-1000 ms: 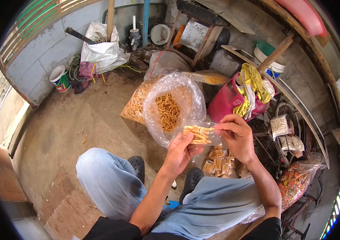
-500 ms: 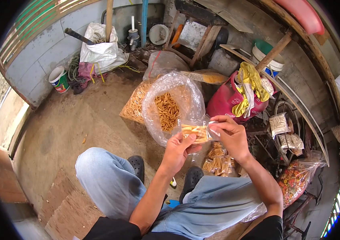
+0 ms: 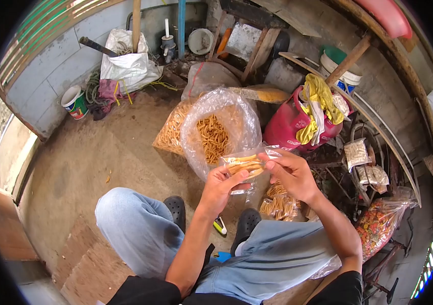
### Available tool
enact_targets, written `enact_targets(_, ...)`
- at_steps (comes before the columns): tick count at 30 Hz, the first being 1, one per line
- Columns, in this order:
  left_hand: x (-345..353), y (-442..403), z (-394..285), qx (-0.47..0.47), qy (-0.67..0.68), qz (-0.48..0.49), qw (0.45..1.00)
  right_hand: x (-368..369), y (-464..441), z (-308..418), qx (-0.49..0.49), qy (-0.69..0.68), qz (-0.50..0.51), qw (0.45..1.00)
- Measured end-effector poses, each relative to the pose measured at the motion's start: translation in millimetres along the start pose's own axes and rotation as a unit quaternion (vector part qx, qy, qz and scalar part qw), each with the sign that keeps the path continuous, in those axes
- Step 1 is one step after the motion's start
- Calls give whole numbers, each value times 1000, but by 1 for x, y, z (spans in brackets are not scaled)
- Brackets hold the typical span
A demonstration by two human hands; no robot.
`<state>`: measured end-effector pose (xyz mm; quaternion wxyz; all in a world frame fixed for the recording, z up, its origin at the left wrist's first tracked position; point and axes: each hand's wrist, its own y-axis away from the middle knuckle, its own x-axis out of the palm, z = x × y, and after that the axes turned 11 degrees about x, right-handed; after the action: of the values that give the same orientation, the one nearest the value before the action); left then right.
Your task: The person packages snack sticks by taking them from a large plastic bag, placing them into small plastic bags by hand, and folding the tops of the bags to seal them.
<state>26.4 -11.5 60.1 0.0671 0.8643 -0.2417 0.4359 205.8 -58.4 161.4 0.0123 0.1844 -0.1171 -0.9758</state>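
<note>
Between my two hands is a small clear plastic bag of snack sticks [image 3: 243,163], held up over the floor. My left hand [image 3: 221,189] grips its left end, thumb pressed along the front. At the other end, my right hand [image 3: 292,173] has its fingers pinched on the bag's top, near the bag's opening. Just beyond stands a large open clear plastic sack [image 3: 247,117] with many loose brown snack sticks [image 3: 212,137] inside. Below my right hand, several filled small bags [image 3: 280,206] lie in a pile by my right shoe.
A pink bin [image 3: 287,122] with yellow cloths stands right of the sack. Farther right are small white packs [image 3: 357,154] and a bag of colourful snacks [image 3: 382,223]. A green-and-white bucket [image 3: 74,103] sits at the left wall. A cutter [image 3: 220,225] lies between my shoes.
My right hand has shifted slightly down and inward over the end of the small bag. The bag's right end looks more covered by my fingers. My left hand still holds the other end.
</note>
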Motion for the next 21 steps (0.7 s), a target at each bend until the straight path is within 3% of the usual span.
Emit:
enact_targets(2, -4, -1, -1, -3, -70, 9, 998, -1, -2, -3, -14, 6, -1, 1000)
enact_targets(9, -21, -9, -8, 29, -33, -72, 996, -6, -19, -14, -58, -72, -41, 995)
enact_targets(14, -60, -14, -22, 102, -47, -109, 988, -13, -74, -42, 28, -68, -81, 994)
enact_targets(17, -68, -14, -26, 107, -35, -131, 985, -7, -121, -94, 63, 11, -70, 996)
enact_targets(19, -70, -14, -25, 107, -36, -139, 984, 2, -154, -137, 0, 193, -88, 977)
enact_targets(21, -74, -13, -26, 97, -34, -155, 983, 17, -177, -166, -2, 228, -67, 971)
